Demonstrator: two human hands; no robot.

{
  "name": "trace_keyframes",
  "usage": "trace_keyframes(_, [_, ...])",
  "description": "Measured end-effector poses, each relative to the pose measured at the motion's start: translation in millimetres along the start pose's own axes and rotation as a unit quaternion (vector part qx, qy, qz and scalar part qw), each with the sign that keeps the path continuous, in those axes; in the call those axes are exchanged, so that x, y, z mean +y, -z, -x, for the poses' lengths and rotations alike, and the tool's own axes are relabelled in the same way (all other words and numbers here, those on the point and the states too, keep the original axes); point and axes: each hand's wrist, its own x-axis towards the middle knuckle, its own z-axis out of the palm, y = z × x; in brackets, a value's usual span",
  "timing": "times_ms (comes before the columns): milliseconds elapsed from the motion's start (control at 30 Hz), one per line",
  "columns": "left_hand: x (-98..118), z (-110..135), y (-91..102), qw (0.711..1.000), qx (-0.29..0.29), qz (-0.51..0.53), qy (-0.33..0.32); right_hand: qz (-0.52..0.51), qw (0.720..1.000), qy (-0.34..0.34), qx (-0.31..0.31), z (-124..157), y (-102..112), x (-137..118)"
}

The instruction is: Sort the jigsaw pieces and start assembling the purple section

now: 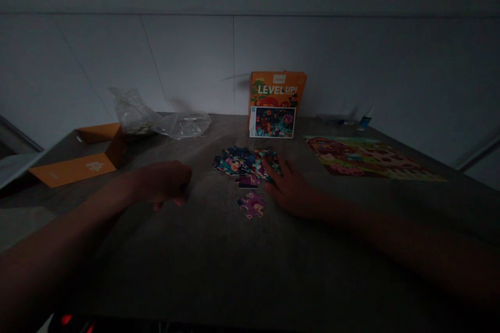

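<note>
The scene is very dim. A heap of loose jigsaw pieces (242,161) lies in the middle of the grey table (219,260). My right hand (291,187) rests flat at the heap's right edge, fingers stretched out onto the pieces. A purple joined bit of puzzle (252,204) lies just left of that hand, with a dark single piece (248,180) above it. My left hand (166,182) hovers left of the heap with its fingers curled under; whether it holds anything is hidden.
An orange puzzle box (277,91) with a picture card (272,122) leans on the wall behind the heap. A finished puzzle (367,158) lies at the right. Crumpled clear plastic bags (156,117) and an orange box lid (82,158) sit at the left.
</note>
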Motion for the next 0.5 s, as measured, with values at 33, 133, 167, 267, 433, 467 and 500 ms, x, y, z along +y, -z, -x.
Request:
trace_keyframes(33, [0.2,0.3,0.2,1.0,0.006,-0.003,0.006,-0.002,1.0,-0.01,0.014,-0.5,1.2,-0.3])
trace_keyframes(133, [0.5,1.3,0.6,1.0,0.007,-0.011,-0.002,0.005,0.996,-0.021,0.091,0.5,6.1,-3.9])
trace_keyframes(167, [0.5,1.6,0.8,1.0,0.005,-0.015,-0.007,0.007,0.993,-0.006,0.117,1.4,8.0,-5.5])
trace_keyframes(267, [0.2,2.6,1.3,0.999,-0.013,-0.022,-0.028,0.001,0.986,0.058,0.159,4.3,12.0,-9.7])
trace_keyframes(433, [1.1,1.4,-0.2,0.997,-0.045,-0.049,-0.026,-0.025,0.976,0.101,0.191,5.1,11.7,-9.4])
trace_keyframes(467, [1.3,0.0,-1.1,0.997,-0.033,-0.054,-0.039,-0.029,0.974,0.106,0.199,4.8,11.8,-8.8])
trace_keyframes(500, [1.7,-1.5,-2.1,0.996,-0.014,-0.058,-0.064,-0.031,0.971,0.113,0.207,4.5,12.3,-8.2])
